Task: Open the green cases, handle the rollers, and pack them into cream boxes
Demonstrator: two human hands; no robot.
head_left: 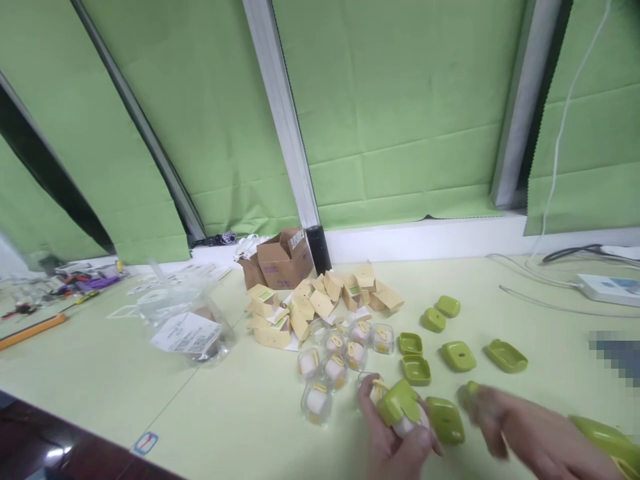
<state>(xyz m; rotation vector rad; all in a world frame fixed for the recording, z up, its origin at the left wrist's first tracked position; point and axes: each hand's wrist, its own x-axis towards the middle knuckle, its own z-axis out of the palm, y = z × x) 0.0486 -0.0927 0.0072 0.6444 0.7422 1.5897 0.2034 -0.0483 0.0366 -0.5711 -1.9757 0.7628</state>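
My left hand (pixel 395 440) is at the bottom centre, fingers wrapped round a small white roll capped by a green plastic case half (pixel 399 402). My right hand (pixel 525 437) reaches in from the lower right, blurred by motion, its fingertips close to a green case piece (pixel 469 393) on the table; whether it grips that piece is unclear. Another green case half (pixel 446 420) lies between the two hands. Several clear packets with white rolls (pixel 335 363) sit just left of my left hand.
More green case halves (pixel 459 355) are scattered on the pale green table (pixel 240 413). Small yellow cartons (pixel 305 307) and a brown cardboard box (pixel 283 260) stand behind them. A clear plastic bag (pixel 187 323) lies left; a white power strip (pixel 607 289) sits at right.
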